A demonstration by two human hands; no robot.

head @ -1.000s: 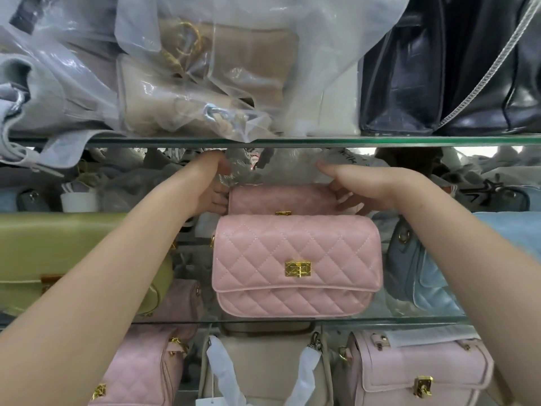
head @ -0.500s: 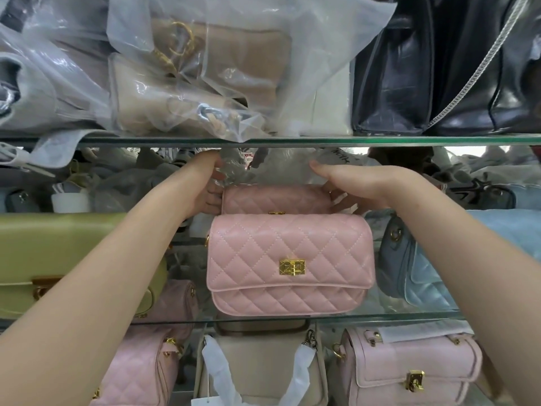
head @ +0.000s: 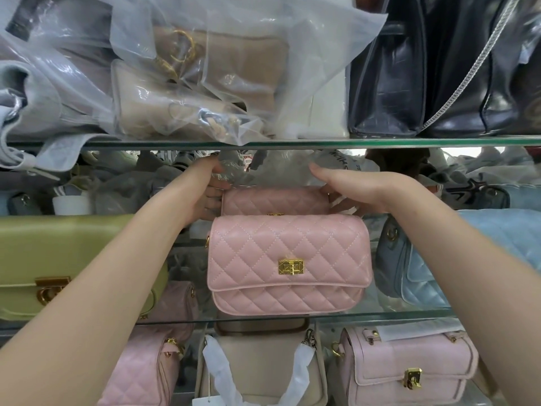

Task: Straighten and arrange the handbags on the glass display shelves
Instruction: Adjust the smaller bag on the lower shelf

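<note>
Glass display shelves in a shop, crowded with handbags and seen from close in front. The upper glass shelf (head: 409, 141) crosses the view at twelve o'clock and the middle glass shelf (head: 380, 315) crosses at six o'clock.

On the upper shelf, beige handbags in loose clear plastic wrapping (head: 222, 80) fill the eleven to twelve o'clock area. Two glossy black handbags (head: 389, 83) stand upright beside them at one o'clock.

On the middle shelf, an olive-green handbag (head: 73, 250) sits at nine o'clock and a pale blue quilted handbag (head: 409, 276) at three o'clock. Between them, at the centre, a front pink quilted handbag (head: 322, 247) stands upright at the shelf's front edge, its gold turn-lock clasp (head: 290, 266) facing out.

Below, at seven, six and five o'clock, are a pink quilted bag (head: 140, 373), a cream handbag (head: 257, 361) with paper-wrapped handles, and a pale pink flap bag (head: 409, 364).

Directly behind the front pink bag, and touching it, stands a rear pink quilted handbag (head: 275, 200); only its top strip shows. Two bare forearms reach in from the lower corners. The left hand (head: 209, 191) grips that bag's left end with curled fingers. The right hand (head: 354, 189) grips its right end, fingers bent down around it.
</note>
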